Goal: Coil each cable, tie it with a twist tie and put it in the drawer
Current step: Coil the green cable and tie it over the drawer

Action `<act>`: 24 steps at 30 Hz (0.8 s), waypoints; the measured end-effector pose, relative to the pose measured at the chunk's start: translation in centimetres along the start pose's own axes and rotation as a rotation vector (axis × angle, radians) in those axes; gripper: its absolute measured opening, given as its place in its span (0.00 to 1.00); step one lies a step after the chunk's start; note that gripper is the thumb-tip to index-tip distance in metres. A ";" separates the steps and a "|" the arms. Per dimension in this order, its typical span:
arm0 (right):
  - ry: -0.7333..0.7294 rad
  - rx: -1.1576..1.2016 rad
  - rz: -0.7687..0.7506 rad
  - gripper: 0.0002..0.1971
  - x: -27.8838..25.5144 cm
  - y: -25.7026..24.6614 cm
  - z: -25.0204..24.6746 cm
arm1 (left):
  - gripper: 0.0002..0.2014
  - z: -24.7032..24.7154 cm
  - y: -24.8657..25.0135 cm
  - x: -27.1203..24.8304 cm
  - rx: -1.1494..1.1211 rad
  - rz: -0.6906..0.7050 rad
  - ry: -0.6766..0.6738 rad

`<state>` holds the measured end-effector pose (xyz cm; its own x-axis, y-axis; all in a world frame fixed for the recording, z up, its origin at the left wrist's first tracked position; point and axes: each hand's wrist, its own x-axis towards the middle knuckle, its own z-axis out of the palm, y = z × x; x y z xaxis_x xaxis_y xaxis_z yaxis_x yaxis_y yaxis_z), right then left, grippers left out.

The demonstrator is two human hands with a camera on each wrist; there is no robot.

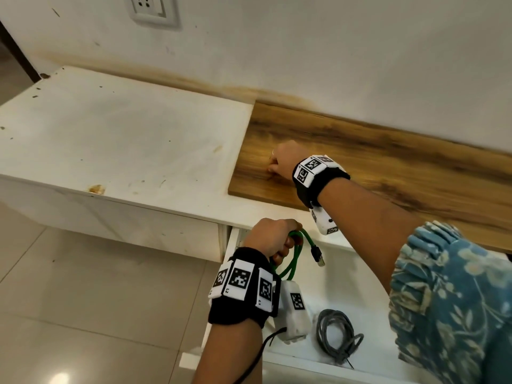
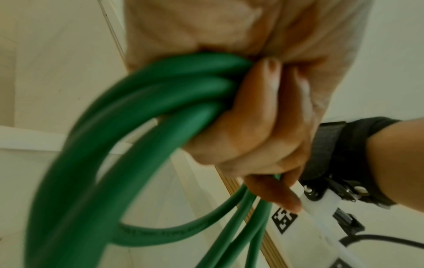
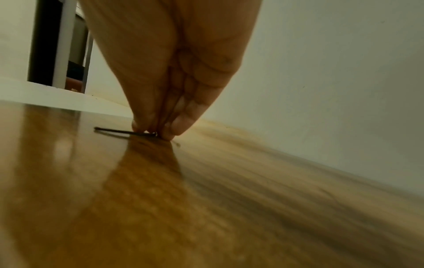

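Observation:
My left hand grips a coiled green cable above the open white drawer; its plug hangs free to the right. In the left wrist view the fingers are curled round several green loops. My right hand reaches onto the wooden board, fingertips down. The right wrist view shows those fingertips pinching a thin dark twist tie that lies on the wood. A coiled grey cable lies inside the drawer.
A white cabinet top stretches left of the board, with the wall and a socket behind. Tiled floor lies below left. A black lead trails from my left wrist.

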<state>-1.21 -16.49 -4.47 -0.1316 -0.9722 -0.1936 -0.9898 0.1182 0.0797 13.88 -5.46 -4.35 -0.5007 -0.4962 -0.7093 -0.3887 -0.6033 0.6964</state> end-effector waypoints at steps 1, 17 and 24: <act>0.000 0.000 0.014 0.14 -0.1 0.0 -0.1 | 0.15 0.0 0.0 0.0 0.004 -0.001 0.002; 0.053 0.642 0.241 0.08 -11.5 7.3 1.9 | 0.11 1.3 0.1 0.3 -0.096 0.049 -0.043; 0.409 0.751 0.328 0.08 -20.7 6.1 1.5 | 0.08 3.3 -0.2 0.5 -0.224 0.093 -0.002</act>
<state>-4.61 4.69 -1.45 -0.5248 -0.8455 0.0990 -0.7004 0.3628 -0.6147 11.12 -3.52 -4.45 -0.5274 -0.5550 -0.6433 -0.1595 -0.6790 0.7166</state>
